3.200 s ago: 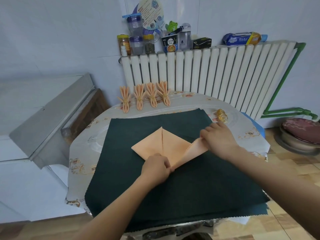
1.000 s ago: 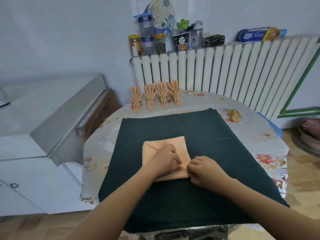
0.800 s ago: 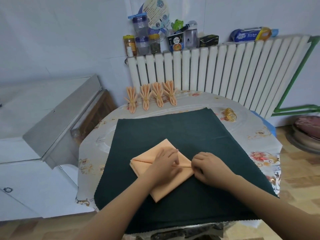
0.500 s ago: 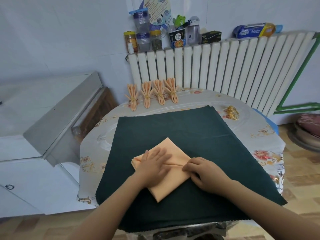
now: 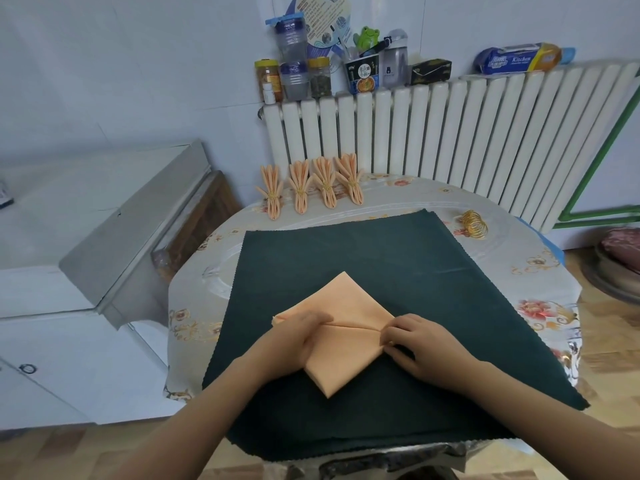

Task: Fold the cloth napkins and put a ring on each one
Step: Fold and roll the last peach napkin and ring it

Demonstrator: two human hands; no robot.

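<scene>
- Peach napkin (image 5: 341, 336) sits mid-frame as a diamond on the green cloth (image 5: 346, 254), bare cloth all around.
- Left hand (image 5: 294, 341) presses flat on it; right hand (image 5: 420, 344) pinches its right corner.
- Four ringed napkins (image 5: 311, 188) upper middle, one gold ring pile (image 5: 474, 225) upper right.

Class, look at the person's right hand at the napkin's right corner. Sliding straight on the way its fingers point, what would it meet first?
The right hand points leftward along the peach napkin; following the centre fold, it would probably first meet the left hand.
</scene>
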